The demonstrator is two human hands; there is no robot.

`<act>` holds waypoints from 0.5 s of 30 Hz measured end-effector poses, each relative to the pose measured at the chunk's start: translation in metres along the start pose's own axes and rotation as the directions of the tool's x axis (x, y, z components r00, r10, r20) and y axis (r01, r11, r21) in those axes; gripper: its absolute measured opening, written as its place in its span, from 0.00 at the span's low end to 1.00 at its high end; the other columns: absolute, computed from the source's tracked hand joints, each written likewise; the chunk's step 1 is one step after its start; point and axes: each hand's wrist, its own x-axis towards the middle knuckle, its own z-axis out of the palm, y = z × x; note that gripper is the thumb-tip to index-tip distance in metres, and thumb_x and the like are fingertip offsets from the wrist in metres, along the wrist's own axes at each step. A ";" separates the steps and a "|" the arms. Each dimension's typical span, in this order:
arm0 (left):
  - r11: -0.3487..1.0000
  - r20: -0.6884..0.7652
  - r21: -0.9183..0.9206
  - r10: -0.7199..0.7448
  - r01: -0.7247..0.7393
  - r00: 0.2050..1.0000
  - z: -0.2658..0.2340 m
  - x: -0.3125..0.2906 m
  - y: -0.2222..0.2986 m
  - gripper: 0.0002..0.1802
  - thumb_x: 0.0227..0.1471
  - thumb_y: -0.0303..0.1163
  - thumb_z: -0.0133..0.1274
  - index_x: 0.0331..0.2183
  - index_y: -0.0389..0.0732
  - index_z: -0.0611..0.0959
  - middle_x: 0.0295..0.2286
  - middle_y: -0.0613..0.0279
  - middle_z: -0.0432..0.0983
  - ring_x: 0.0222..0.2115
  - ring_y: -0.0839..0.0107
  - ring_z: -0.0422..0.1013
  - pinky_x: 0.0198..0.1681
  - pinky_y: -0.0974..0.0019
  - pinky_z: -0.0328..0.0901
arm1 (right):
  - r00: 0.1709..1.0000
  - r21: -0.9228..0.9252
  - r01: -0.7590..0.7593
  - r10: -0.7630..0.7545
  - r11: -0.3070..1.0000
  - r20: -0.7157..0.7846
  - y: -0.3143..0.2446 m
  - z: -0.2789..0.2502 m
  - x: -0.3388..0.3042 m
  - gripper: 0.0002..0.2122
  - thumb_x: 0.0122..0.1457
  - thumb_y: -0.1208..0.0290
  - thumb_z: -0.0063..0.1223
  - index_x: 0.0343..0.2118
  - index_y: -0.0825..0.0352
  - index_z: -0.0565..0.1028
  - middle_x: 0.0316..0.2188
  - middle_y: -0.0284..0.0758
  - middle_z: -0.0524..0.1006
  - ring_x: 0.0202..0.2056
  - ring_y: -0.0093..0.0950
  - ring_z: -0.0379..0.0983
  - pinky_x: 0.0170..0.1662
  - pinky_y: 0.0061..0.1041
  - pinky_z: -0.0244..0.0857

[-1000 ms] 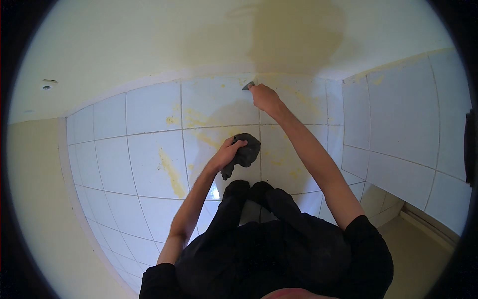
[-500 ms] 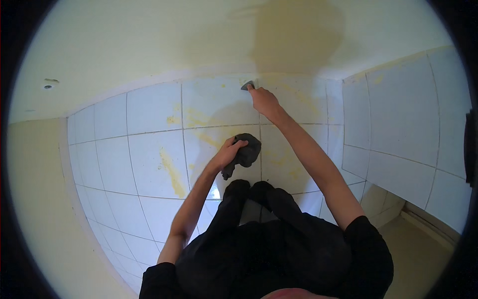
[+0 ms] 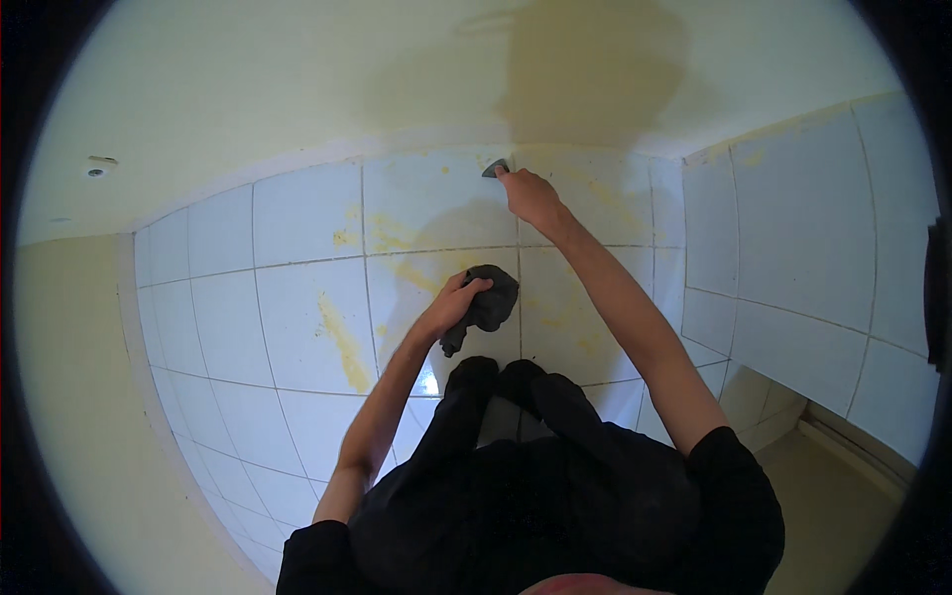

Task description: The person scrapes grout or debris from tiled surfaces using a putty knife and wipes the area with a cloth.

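My right hand reaches to the far edge of the white floor tiles, where they meet the wall. It is closed on a small grey scraper, whose blade lies against the tile near a grout line. Fingers cover the scraper's grip. Closer to my feet, my left hand is closed around a bunched dark grey cloth, with one end hanging down. Yellow smears mark the tiles, among them a long streak to the left of my left hand and spots close to the scraper.
My dark shoes stand on the tiles just below the cloth. A cream wall rises ahead, bearing a small white socket at left. A tiled step or ledge stands to the right, with a doorway-like opening below it.
My right hand and the scraper have shifted very slightly to the right along the tile edge. My left hand with the cloth has stayed almost still.
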 end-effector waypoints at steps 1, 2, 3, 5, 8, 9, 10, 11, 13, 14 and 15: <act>1.000 -0.003 0.003 0.005 -0.005 1.000 0.000 0.000 0.000 0.21 0.55 0.38 0.50 0.44 0.30 0.75 0.35 0.55 0.77 0.32 0.70 0.74 0.36 0.67 0.71 | 1.000 0.012 -0.013 0.013 1.000 0.015 0.001 0.000 0.001 0.11 0.58 0.75 0.40 0.40 0.70 0.73 0.32 0.48 0.77 0.36 0.44 0.76 0.38 0.41 0.71; 1.000 -0.007 0.007 0.010 -0.010 1.000 0.000 0.001 0.000 0.21 0.55 0.38 0.50 0.44 0.30 0.75 0.34 0.55 0.77 0.32 0.70 0.74 0.36 0.67 0.71 | 1.000 0.013 -0.013 0.013 1.000 0.013 0.003 -0.001 0.004 0.11 0.58 0.75 0.40 0.40 0.70 0.73 0.32 0.48 0.77 0.36 0.44 0.76 0.38 0.41 0.71; 1.000 -0.007 0.008 0.011 -0.011 1.000 -0.001 0.001 0.000 0.21 0.55 0.38 0.50 0.44 0.30 0.75 0.34 0.55 0.77 0.32 0.70 0.74 0.36 0.67 0.71 | 0.997 -0.004 0.011 -0.010 1.000 0.072 0.006 -0.004 0.008 0.11 0.58 0.75 0.41 0.40 0.70 0.73 0.31 0.48 0.77 0.36 0.44 0.76 0.38 0.41 0.71; 1.000 -0.029 0.018 -0.007 0.008 1.000 0.002 -0.001 0.004 0.21 0.55 0.37 0.50 0.44 0.30 0.75 0.34 0.55 0.77 0.32 0.70 0.74 0.36 0.67 0.71 | 0.991 -0.021 0.033 -0.030 0.999 0.134 0.009 -0.001 0.008 0.11 0.57 0.76 0.41 0.40 0.70 0.73 0.31 0.48 0.77 0.36 0.44 0.76 0.38 0.41 0.71; 1.000 -0.005 0.020 0.017 -0.017 1.000 0.000 0.000 0.004 0.21 0.55 0.37 0.50 0.44 0.30 0.75 0.34 0.56 0.77 0.32 0.70 0.74 0.36 0.67 0.71 | 0.998 0.019 0.006 -0.005 1.000 -0.061 0.006 0.005 0.005 0.12 0.57 0.77 0.42 0.43 0.70 0.73 0.31 0.47 0.77 0.35 0.43 0.77 0.38 0.41 0.71; 1.000 -0.007 0.019 0.018 -0.018 1.000 -0.001 0.000 0.003 0.21 0.55 0.37 0.50 0.44 0.30 0.75 0.34 0.56 0.77 0.32 0.70 0.74 0.36 0.67 0.71 | 1.000 0.009 0.013 -0.013 1.000 0.014 0.010 0.003 0.005 0.13 0.57 0.77 0.42 0.44 0.70 0.72 0.30 0.47 0.77 0.35 0.43 0.77 0.37 0.41 0.71; 1.000 0.003 0.015 0.015 -0.015 1.000 -0.002 0.001 0.002 0.21 0.55 0.37 0.50 0.44 0.30 0.75 0.34 0.56 0.77 0.32 0.70 0.74 0.36 0.67 0.71 | 0.996 -0.001 0.019 -0.019 1.000 0.091 0.010 0.000 0.003 0.13 0.57 0.77 0.42 0.45 0.71 0.72 0.30 0.47 0.77 0.34 0.42 0.77 0.37 0.41 0.71; 1.000 0.012 0.011 0.012 -0.012 1.000 -0.002 0.001 0.001 0.21 0.55 0.37 0.49 0.44 0.30 0.75 0.34 0.56 0.77 0.31 0.71 0.74 0.36 0.67 0.71 | 0.995 -0.001 0.020 -0.020 1.000 0.094 0.007 0.000 0.001 0.13 0.57 0.77 0.42 0.45 0.71 0.72 0.30 0.47 0.77 0.34 0.42 0.77 0.37 0.41 0.71; 1.000 0.006 0.015 0.007 -0.007 1.000 -0.003 0.001 0.000 0.21 0.55 0.37 0.49 0.44 0.30 0.75 0.34 0.57 0.77 0.31 0.71 0.74 0.36 0.68 0.71 | 0.999 -0.023 -0.015 0.016 1.000 0.039 0.001 0.002 -0.004 0.14 0.58 0.76 0.41 0.46 0.70 0.72 0.30 0.47 0.77 0.35 0.43 0.77 0.36 0.41 0.71; 1.000 0.000 0.022 0.004 -0.004 1.000 -0.003 0.001 0.001 0.21 0.55 0.37 0.49 0.44 0.30 0.75 0.34 0.57 0.77 0.31 0.71 0.74 0.36 0.68 0.70 | 0.999 -0.023 -0.016 0.017 1.000 0.039 0.000 0.002 -0.005 0.14 0.58 0.76 0.41 0.46 0.70 0.72 0.30 0.47 0.77 0.35 0.43 0.77 0.36 0.41 0.71; 1.000 0.001 0.022 0.003 -0.003 1.000 -0.002 0.000 0.001 0.21 0.55 0.37 0.49 0.44 0.30 0.75 0.34 0.57 0.77 0.31 0.71 0.74 0.36 0.68 0.70 | 0.999 -0.002 -0.021 0.021 1.000 0.027 0.001 0.002 -0.007 0.14 0.59 0.76 0.40 0.46 0.70 0.72 0.30 0.48 0.77 0.35 0.43 0.77 0.36 0.41 0.71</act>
